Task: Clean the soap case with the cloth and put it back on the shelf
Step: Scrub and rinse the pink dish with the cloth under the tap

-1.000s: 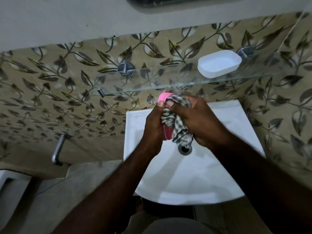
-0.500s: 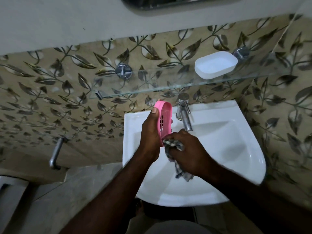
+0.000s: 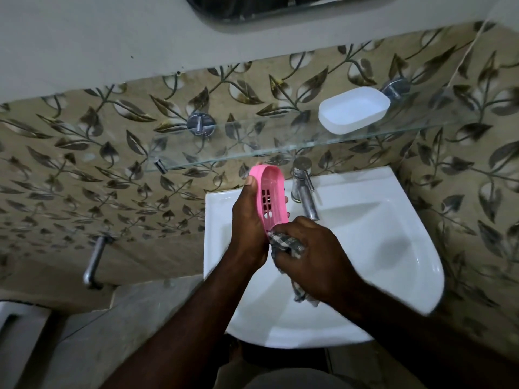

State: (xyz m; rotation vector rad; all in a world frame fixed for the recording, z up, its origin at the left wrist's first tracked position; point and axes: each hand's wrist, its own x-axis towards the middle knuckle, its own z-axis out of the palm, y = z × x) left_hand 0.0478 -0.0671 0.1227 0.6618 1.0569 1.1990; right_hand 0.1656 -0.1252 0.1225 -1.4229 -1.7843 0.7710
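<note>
While the left hand [image 3: 247, 220] is pinching the pink case [image 3: 271, 196] by its edges over the sink [image 3: 393, 248], long axis running toward the wall, the right hand [image 3: 311, 256] is bunching the cloth [image 3: 286, 244] shut in its grip, touching the case's near end. The shelf [image 3: 252, 153] is lying just beyond the case's far end, nearer the left hand. The white tray [image 3: 354, 109] is occupying its right part; the tap [image 3: 304, 192] is standing just beside the case.

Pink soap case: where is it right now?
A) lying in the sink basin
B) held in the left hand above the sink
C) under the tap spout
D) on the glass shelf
B: the left hand grips the pink soap case over the sink.
</note>
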